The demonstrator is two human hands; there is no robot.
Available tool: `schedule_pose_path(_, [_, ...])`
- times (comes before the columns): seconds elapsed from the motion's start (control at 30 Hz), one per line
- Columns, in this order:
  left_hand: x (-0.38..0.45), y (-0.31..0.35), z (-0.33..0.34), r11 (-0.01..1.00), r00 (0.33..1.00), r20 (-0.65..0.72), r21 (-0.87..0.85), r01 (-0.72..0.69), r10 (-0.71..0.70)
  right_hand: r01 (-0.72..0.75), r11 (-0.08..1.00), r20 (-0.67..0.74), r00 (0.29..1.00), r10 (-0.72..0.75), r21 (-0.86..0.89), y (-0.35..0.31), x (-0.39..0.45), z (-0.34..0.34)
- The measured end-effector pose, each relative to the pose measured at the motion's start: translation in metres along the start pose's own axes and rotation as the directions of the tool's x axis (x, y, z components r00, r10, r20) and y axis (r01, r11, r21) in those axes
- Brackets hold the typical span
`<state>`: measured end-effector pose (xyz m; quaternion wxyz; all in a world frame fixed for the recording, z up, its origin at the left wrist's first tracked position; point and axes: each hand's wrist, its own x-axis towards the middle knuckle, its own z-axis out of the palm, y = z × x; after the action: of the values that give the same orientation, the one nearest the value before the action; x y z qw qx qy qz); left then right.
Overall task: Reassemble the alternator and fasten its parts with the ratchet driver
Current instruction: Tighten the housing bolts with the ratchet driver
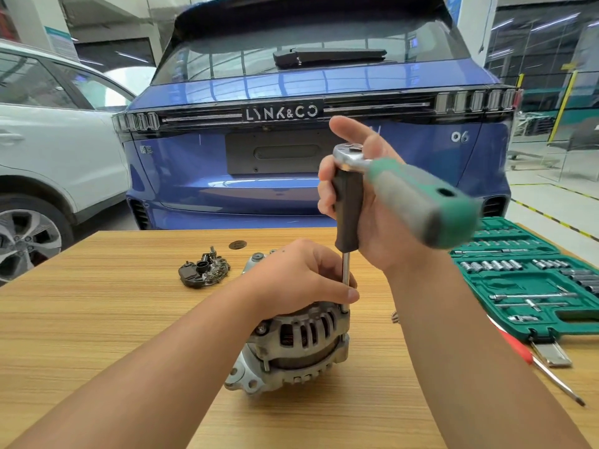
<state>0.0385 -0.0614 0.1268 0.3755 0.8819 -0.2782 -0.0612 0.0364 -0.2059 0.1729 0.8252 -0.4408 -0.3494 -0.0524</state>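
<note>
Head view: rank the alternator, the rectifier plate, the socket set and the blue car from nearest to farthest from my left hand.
1. Alternator: directly under the left hand, touching it.
2. Rectifier plate: on the table, just left of the hand.
3. Socket set: at the table's right edge, past the right arm.
4. Blue car: beyond the table, behind everything.

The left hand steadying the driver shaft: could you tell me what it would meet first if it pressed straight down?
Most likely the alternator: the left hand already sits on its top, fingers around the ratchet driver shaft.
</note>
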Motion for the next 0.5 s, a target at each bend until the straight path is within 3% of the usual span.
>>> schedule_pose_path(0.13, [0.001, -0.001, 0.000, 1.000, 1.000, -0.001, -0.005, 0.000, 0.000, 0.098, 0.979, -0.135, 0.983, -0.123, -0.181, 0.004, -0.002, 0.004])
schedule_pose_path(0.2, [0.001, -0.001, 0.000, 1.000, 1.000, 0.010, -0.003, 0.001, -0.001, 0.193, 0.910, -0.196, 0.940, -0.278, -0.367, 0.007, -0.005, 0.009])
schedule_pose_path(0.3, [0.000, -0.002, 0.000, 1.000, 1.000, 0.019, -0.008, -0.007, 0.008, 0.263, 0.563, -0.171, 0.781, -0.601, -0.783, 0.014, -0.008, 0.014])
schedule_pose_path(0.33, [0.001, -0.002, -0.001, 1.000, 1.000, 0.022, -0.006, -0.010, 0.010, 0.233, 0.453, -0.132, 0.757, -0.640, -0.861, 0.016, -0.008, 0.015])
schedule_pose_path(0.37, [0.000, -0.002, 0.000, 1.000, 1.000, 0.022, -0.003, -0.010, 0.011, 0.195, 0.422, -0.133, 0.764, -0.631, -0.885, 0.015, -0.009, 0.016])
schedule_pose_path(0.4, [0.000, -0.001, 0.000, 1.000, 1.000, 0.019, 0.000, -0.010, 0.010, 0.153, 0.486, -0.182, 0.799, -0.573, -0.860, 0.012, -0.009, 0.016])
schedule_pose_path(0.43, [0.001, -0.001, 0.000, 1.000, 1.000, 0.016, 0.010, -0.008, 0.008, 0.107, 0.631, -0.262, 0.847, -0.463, -0.769, 0.006, -0.008, 0.016])
schedule_pose_path(0.5, [0.001, -0.001, 0.000, 0.999, 1.000, 0.012, 0.035, -0.002, 0.002, -0.026, 0.917, -0.347, 0.930, -0.124, -0.397, -0.005, -0.006, 0.016])
